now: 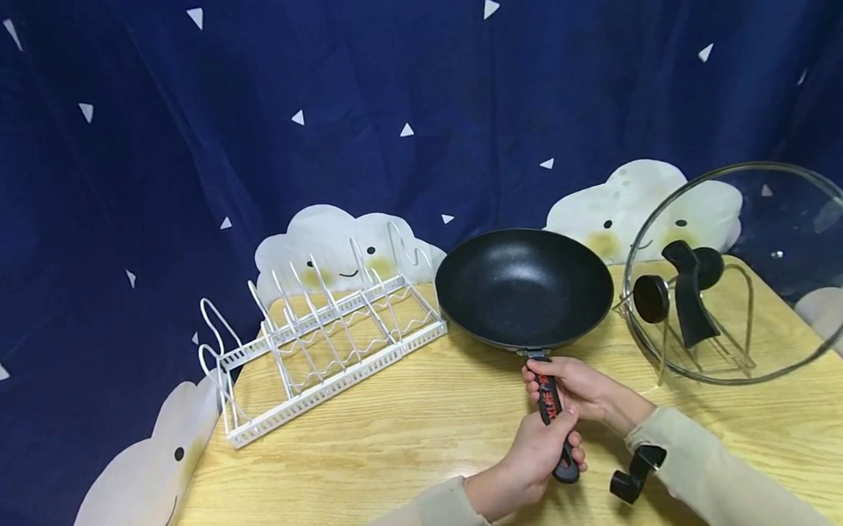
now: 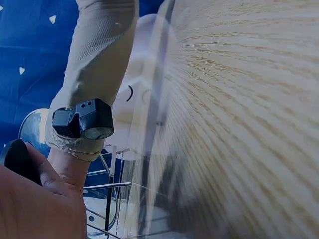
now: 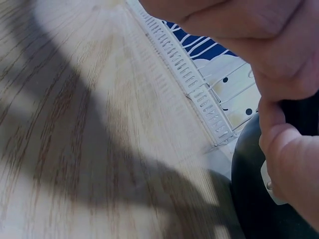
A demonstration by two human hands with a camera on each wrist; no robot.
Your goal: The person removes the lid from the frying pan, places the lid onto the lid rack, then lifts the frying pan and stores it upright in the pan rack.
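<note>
A black wok (image 1: 525, 287) is tilted with its inside facing me, in the middle of the head view. Both hands grip its black handle with red lettering. My left hand (image 1: 525, 459) curls round the lower part, near the hanging hole at the handle's end. Higher up, close to the pan, my right hand (image 1: 579, 387) holds the same handle. The right wrist view shows the dark outside of the wok (image 3: 249, 174) beside the fingers. In the left wrist view the handle's end (image 2: 21, 160) pokes out by the left hand (image 2: 45, 209).
A white wire rack (image 1: 332, 354) with upright dividers stands left of the wok. To the right, a glass lid (image 1: 766, 333) with a black knob leans upright in a metal stand (image 1: 749, 309). Both stand on a wooden table (image 1: 321, 489), with a dark blue curtain (image 1: 344, 69) behind.
</note>
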